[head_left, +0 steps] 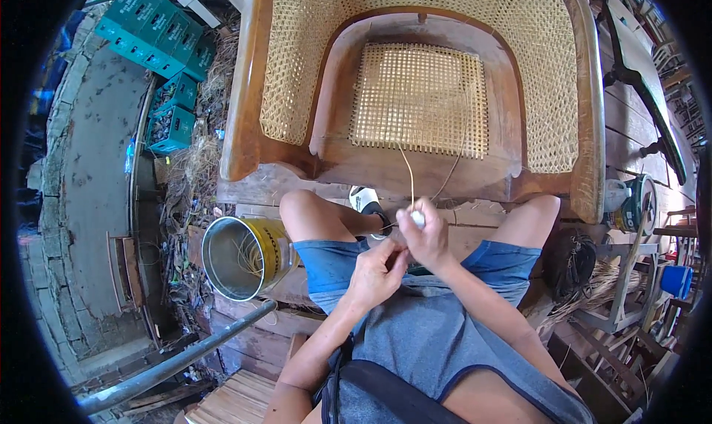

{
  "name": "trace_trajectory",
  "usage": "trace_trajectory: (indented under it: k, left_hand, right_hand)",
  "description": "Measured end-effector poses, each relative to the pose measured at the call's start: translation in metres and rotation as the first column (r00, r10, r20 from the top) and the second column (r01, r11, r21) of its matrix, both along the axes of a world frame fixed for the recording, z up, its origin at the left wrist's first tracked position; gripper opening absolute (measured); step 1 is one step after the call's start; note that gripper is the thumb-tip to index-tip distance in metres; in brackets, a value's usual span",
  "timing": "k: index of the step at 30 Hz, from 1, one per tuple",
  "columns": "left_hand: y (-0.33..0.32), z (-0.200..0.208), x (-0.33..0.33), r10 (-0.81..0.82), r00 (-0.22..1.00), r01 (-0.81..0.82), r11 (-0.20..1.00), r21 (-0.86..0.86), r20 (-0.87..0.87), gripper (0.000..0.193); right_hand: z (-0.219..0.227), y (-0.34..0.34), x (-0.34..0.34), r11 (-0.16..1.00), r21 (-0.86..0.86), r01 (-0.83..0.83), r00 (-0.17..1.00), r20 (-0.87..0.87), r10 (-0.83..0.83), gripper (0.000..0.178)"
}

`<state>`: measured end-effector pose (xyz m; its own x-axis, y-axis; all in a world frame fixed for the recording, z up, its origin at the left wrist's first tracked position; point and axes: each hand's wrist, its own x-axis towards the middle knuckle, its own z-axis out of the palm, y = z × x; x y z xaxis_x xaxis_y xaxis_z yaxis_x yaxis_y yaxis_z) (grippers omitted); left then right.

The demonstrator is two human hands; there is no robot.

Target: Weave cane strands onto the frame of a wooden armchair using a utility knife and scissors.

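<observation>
Head view: two hands close together, one pale strand, one cane chair.
The right hand (426,235) is closed around one pale strand (409,173), which runs down from the front of the one woven seat panel (419,101) in the wooden chair (241,127); a single small white thing (417,219) shows at its thumb, too small to tell. The left hand (378,276) is curled just below; I cannot tell what it grips. One darker strand (450,173) hangs to the right of the pale one. One yellow bucket (276,247) stands at left, strands inside.
</observation>
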<state>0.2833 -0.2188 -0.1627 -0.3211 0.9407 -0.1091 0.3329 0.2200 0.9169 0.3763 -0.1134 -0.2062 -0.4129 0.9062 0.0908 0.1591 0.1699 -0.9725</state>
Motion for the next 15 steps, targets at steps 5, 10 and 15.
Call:
trace_trajectory:
  k: [5, 10, 15]
  left_hand:
    - [-0.003, -0.003, 0.008, 0.044, 0.999, -0.047, 0.992, 0.114, 0.030, 0.007]
    - [-0.019, 0.018, -0.006, -0.061, 0.994, 0.056, 0.997, 0.056, 0.086, 0.006]
    - [-0.068, 0.035, -0.040, -0.167, 0.946, 0.184, 0.982, -0.038, 0.279, 0.008]
  right_hand:
    - [0.001, 0.040, -0.016, 0.949, 0.303, 0.088, 0.992, 0.061, -0.112, 0.020]
    - [0.010, 0.090, -0.030, 0.941, 0.269, 0.206, 0.974, 0.037, -0.223, 0.021]
    - [0.022, 0.155, -0.030, 0.888, 0.383, 0.256, 0.940, 0.115, -0.320, 0.023]
